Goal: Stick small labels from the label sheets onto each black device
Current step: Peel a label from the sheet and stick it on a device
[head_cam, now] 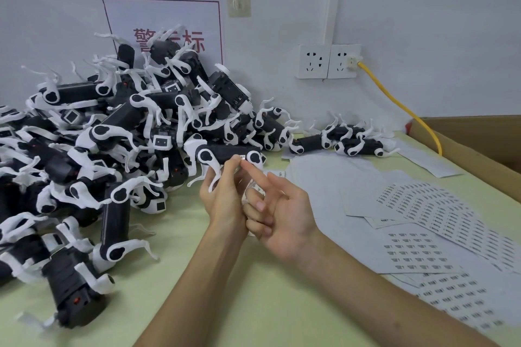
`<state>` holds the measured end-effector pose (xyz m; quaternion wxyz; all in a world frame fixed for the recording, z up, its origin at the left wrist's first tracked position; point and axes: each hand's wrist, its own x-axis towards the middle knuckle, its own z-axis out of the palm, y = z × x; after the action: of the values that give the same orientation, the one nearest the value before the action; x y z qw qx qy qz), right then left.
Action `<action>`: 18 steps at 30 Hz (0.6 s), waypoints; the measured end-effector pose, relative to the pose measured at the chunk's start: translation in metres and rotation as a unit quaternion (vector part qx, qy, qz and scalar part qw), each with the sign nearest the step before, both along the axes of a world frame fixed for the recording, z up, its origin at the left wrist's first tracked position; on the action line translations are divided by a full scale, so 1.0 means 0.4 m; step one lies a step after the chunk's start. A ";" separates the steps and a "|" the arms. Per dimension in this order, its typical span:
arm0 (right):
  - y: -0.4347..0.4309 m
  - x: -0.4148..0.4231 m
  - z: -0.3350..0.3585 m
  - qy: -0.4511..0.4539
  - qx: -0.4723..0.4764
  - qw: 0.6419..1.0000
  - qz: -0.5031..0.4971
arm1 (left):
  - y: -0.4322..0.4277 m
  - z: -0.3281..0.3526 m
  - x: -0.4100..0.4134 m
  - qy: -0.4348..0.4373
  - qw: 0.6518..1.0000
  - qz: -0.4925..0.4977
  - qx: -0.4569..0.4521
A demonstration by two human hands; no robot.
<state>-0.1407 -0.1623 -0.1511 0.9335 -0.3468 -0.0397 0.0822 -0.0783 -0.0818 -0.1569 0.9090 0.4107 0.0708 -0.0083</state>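
My left hand (pixel 222 197) grips a black device (pixel 228 153) with white legs, holding it up just in front of the pile. A small white label sits on the device's lower edge. My right hand (pixel 282 214) reaches its straight index finger up to that label, touching the device. Its other fingers are curled round a small pale label strip (pixel 252 190) held between the two hands. Label sheets (pixel 414 251) with rows of small dark labels lie flat on the table to the right.
A big pile of black devices (pixel 112 135) with white legs fills the left side of the green table (pixel 253 290). A few more devices (pixel 346 141) lie at the back. A cardboard box (pixel 479 144) and a yellow cable (pixel 400 105) are at the right.
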 end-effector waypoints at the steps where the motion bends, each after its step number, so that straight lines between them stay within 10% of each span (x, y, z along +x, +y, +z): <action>1: 0.000 0.000 -0.001 0.001 0.001 1.000 0.000 | -0.001 -0.001 0.000 0.002 1.000 0.007 -0.004; 18: -0.020 -0.009 0.028 -0.041 -0.014 0.999 0.014 | 0.005 0.036 -0.024 -0.038 0.998 -0.055 -0.008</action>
<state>-0.1441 -0.1703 -0.1398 0.9247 -0.3627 -0.0818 0.0817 -0.0879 -0.0797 -0.1426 0.9123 0.4070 0.0134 -0.0429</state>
